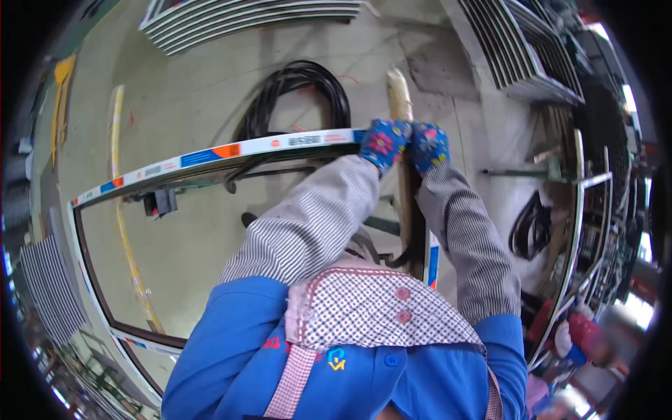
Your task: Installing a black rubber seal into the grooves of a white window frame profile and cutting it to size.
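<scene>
Floral blue gloves cover both my hands, which meet at the far right corner of a large rectangular frame (262, 145). White, blue and orange film covers its outer face, and its inner edge is dark. My left hand (383, 145) is closed on the far bar beside the corner. Just to its right, touching it, my right hand (429, 147) is closed round the corner; its fingertips are partly hidden. Under the far bar hang loose black strips (273, 168). The frame's near right part disappears below my apron (385, 308).
A coil of black strip (343, 91) lies on the floor beyond the frame. Wrapped poles (400, 94) run beneath it. Stacked striped profiles (252, 21) stand at the far side, with another stack (521, 52) at far right. More frames (579, 210) and people (584, 336) are at right.
</scene>
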Demonstrator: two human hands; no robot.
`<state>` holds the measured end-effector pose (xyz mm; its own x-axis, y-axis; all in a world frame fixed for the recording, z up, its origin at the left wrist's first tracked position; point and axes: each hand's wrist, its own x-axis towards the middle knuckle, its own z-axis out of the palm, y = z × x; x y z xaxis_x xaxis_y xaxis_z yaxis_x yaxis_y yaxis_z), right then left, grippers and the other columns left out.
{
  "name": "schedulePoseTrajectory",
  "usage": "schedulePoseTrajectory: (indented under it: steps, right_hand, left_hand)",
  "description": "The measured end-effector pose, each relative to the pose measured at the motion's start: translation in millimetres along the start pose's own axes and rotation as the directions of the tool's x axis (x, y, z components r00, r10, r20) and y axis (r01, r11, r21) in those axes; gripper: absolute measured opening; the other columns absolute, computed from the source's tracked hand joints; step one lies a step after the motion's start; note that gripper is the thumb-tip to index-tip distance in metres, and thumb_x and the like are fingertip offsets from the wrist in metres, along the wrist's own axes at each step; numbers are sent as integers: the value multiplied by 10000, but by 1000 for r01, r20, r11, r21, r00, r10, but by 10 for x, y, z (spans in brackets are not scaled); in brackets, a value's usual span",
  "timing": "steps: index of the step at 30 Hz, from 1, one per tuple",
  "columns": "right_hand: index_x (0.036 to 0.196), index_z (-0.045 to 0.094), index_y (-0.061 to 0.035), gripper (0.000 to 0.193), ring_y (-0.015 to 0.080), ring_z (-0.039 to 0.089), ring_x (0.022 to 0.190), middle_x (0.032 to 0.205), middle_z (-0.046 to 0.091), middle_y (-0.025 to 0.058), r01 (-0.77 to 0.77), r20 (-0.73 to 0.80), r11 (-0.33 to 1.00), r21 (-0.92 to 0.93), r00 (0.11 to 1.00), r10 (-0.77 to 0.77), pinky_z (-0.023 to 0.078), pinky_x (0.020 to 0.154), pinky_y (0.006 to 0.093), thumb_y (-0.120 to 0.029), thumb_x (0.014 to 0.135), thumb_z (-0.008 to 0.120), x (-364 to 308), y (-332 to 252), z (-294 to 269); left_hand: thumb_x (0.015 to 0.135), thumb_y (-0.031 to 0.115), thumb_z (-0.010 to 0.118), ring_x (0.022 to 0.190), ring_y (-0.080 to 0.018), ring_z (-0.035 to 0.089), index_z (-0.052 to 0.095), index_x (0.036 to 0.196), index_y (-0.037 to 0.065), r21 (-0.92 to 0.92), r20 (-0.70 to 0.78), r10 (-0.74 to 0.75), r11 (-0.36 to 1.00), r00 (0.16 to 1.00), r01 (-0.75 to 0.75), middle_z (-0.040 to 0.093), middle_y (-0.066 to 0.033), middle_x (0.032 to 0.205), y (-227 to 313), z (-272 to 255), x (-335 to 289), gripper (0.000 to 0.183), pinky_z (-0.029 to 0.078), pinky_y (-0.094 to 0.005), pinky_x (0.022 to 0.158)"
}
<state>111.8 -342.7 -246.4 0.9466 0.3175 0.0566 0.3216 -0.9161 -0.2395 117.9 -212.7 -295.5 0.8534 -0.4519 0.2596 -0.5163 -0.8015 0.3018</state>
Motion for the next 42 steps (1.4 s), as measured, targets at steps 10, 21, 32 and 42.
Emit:
schedulePoseTrajectory:
  steps: [10,21,32,42]
  right_hand:
    - [1351,359,-50,712,318,334,1295,1370,380,160,39,-121,952,-304,989,-79,202,1093,471,-244,742,672,-509,-724,-65]
    - [1355,380,-109,717,299,331,1302,1393,374,112,187,-85,940,-287,972,-220,171,1093,487,-273,728,687,-283,-2224,-54]
    - [1189,550,-78,593,321,425,1223,1285,497,116,744,-30,656,124,664,-747,263,1036,514,-269,652,713,369,-5075,155]
    - [1042,602,-42,490,300,631,801,812,622,173,620,830,728,292,214,-515,494,736,393,-488,849,539,818,-6096,2019]
  left_hand:
    - [915,232,376,1036,-289,580,537,1190,-6,-995,66,-716,3,695,97,602,-169,1126,-1957,1195,-2956,398,453,-427,939]
    - [900,431,442,693,-223,606,583,858,105,133,-229,-937,-298,-263,945,615,-83,721,-3512,606,-5953,358,491,-413,675]
    - [807,438,514,918,-149,531,477,1134,157,-332,213,-918,-389,-333,859,561,-27,1017,-2697,675,-7942,433,450,-361,789]
    - [917,200,325,612,-151,543,550,860,26,-996,-75,-997,76,10,43,560,-66,691,-2139,-1367,-5251,290,470,-276,557]
